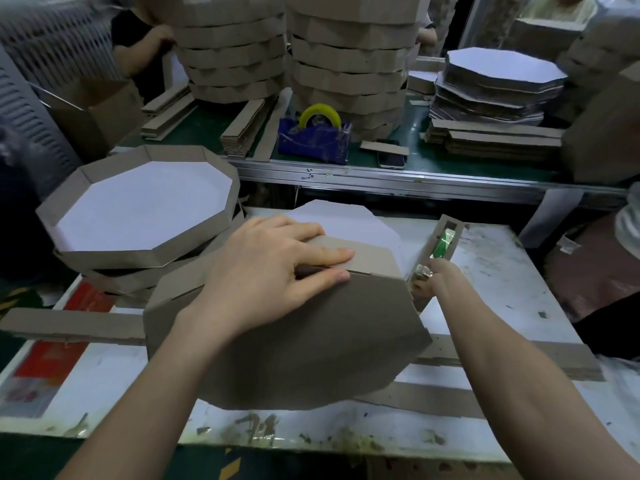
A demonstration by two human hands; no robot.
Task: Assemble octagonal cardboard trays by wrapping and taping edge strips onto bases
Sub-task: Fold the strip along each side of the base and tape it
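Observation:
A brown octagonal cardboard tray point(304, 344) stands tilted on the white worktable, its underside facing me and its white inside point(346, 221) showing above. My left hand point(273, 271) presses on its upper edge strip point(370, 258), fingers spread over the seam where the strip ends meet. Just beyond the tray's right corner, my right hand point(436, 278) pinches a piece of clear tape at the small cardboard-cased tape dispenser point(441, 242), which has green inside.
Finished trays point(138, 209) are stacked at the left. Flat strips point(72, 325) lie across the worktable under the tray. Behind a metal rail sit a blue dispenser with a yellow tape roll point(317, 135), a phone point(391, 159), tall tray stacks point(346, 64), octagonal bases point(498, 81) and strip bundles point(495, 140).

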